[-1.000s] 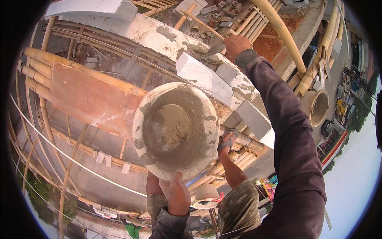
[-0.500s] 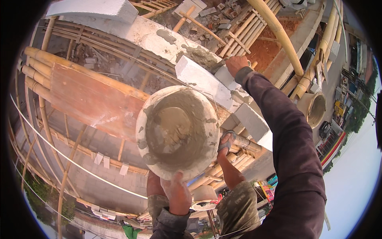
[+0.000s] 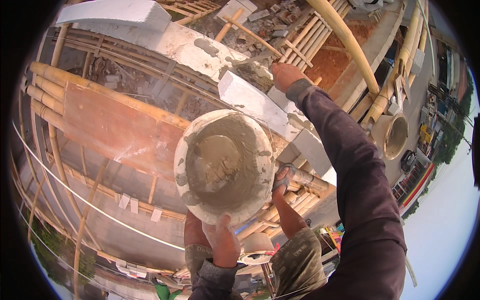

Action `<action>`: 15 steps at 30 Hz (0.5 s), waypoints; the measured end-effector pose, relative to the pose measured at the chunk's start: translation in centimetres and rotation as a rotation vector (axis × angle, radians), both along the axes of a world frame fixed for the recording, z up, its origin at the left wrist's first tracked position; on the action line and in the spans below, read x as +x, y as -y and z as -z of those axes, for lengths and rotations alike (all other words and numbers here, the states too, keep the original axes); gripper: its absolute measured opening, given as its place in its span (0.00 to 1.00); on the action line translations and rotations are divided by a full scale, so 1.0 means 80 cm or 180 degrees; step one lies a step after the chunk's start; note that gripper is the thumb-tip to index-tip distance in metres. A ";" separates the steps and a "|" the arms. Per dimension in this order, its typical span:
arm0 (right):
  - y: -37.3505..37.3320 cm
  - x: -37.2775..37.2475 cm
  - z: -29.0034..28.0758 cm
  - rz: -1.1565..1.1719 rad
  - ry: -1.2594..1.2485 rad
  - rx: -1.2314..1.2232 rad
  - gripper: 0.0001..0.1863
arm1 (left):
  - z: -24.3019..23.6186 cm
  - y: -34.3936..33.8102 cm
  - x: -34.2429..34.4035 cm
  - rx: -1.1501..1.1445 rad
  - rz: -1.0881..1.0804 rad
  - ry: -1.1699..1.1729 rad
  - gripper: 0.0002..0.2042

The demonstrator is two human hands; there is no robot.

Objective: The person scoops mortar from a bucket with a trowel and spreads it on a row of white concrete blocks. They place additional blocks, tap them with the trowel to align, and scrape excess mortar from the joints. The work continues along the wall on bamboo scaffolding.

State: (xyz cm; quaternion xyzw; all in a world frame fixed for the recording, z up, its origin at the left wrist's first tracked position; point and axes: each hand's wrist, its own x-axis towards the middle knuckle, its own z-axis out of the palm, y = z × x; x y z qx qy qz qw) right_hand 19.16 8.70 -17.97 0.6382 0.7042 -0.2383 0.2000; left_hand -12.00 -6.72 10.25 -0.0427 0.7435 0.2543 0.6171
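Observation:
My left hand grips the near rim of a round pale bucket, thumb over the edge. Wet grey mortar coats its inside and fills the bottom. At the far side my right hand is closed around a trowel, its handle hidden in the fist. The thin blade is held over a rough patch of mortar spread along the wall top. Just nearer than that patch, a white block sits on the wall.
Another white block lies at the far left of the wall, and a grey-white block stands right of the bucket. Bamboo poles and a reddish board form scaffolding around me. A second bucket hangs at the right.
My right hand has moved a little left and away, bringing the trowel blade from the block's end to above the mortar patch. My left hand still holds the bucket, which has barely shifted.

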 end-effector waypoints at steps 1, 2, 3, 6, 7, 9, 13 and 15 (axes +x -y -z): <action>0.001 -0.003 0.004 -0.0050 0.0041 -0.0022 0.09 | 0.000 0.000 0.000 0.0004 0.0032 0.0011 0.27; 0.002 -0.004 0.006 -0.0106 0.0080 -0.0003 0.09 | 0.000 0.000 0.000 -0.0007 -0.0001 0.0067 0.28; 0.005 -0.002 0.007 -0.0038 0.0111 -0.0196 0.10 | -0.001 0.000 -0.001 -0.0026 -0.0030 0.0118 0.29; 0.015 0.013 0.004 -0.0190 0.0342 -0.0664 0.11 | -0.003 0.001 -0.003 -0.0175 -0.0065 0.0165 0.29; 0.017 0.019 0.004 -0.0194 0.0309 -0.0656 0.12 | -0.003 0.002 -0.002 -0.0239 -0.0065 0.0167 0.28; 0.016 0.027 0.005 -0.0159 0.0392 -0.0687 0.12 | -0.002 0.004 -0.001 -0.0074 -0.0133 0.0168 0.28; 0.010 0.031 0.019 -0.0170 0.0576 -0.1134 0.13 | 0.001 0.006 0.002 0.0013 -0.0213 0.0150 0.27; 0.011 0.029 0.027 -0.0203 0.0821 -0.1372 0.14 | 0.002 0.008 0.003 0.0046 -0.0176 0.0143 0.27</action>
